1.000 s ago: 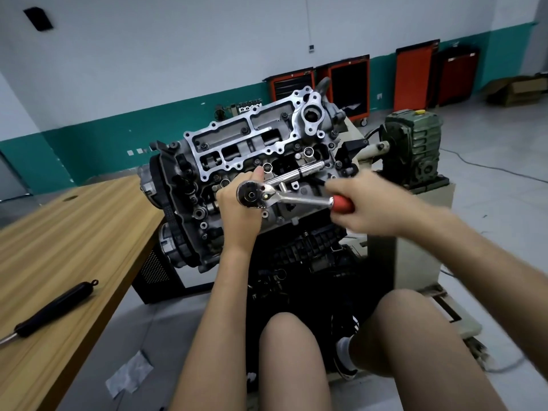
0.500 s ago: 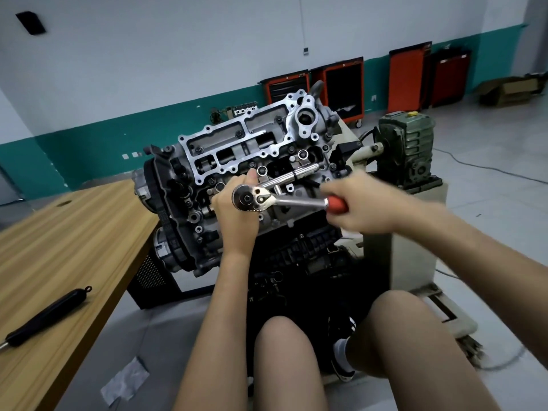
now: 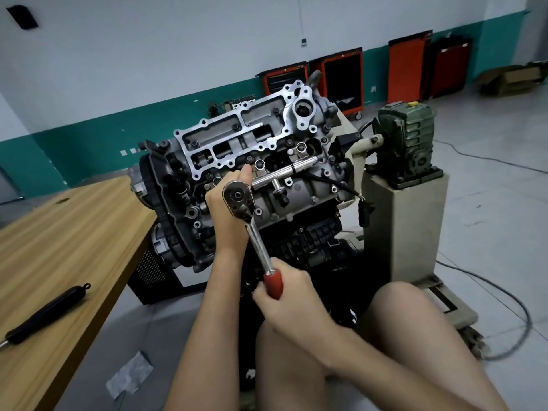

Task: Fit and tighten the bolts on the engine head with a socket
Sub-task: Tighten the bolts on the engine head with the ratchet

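The engine head (image 3: 237, 143) sits tilted on a stand in front of me, its silver cam frame facing up. A chrome ratchet (image 3: 238, 200) with a red grip stands on the head's near face; the socket beneath it is hidden. My left hand (image 3: 225, 209) curls round the part under the ratchet head, thumb pointing up. My right hand (image 3: 290, 301) grips the red handle, which now points down toward my knees. A shiny metal rail (image 3: 284, 172) lies across the head just right of the ratchet.
A wooden table (image 3: 59, 247) stands at my left with a black-handled tool (image 3: 44, 314) on it. A green gearbox (image 3: 406, 137) on a beige stand sits at the right. Cables run over the floor at right. Red tool cabinets (image 3: 344, 78) line the far wall.
My right hand has swung the ratchet handle from pointing right to pointing down toward me. My left hand has stayed at the ratchet head.
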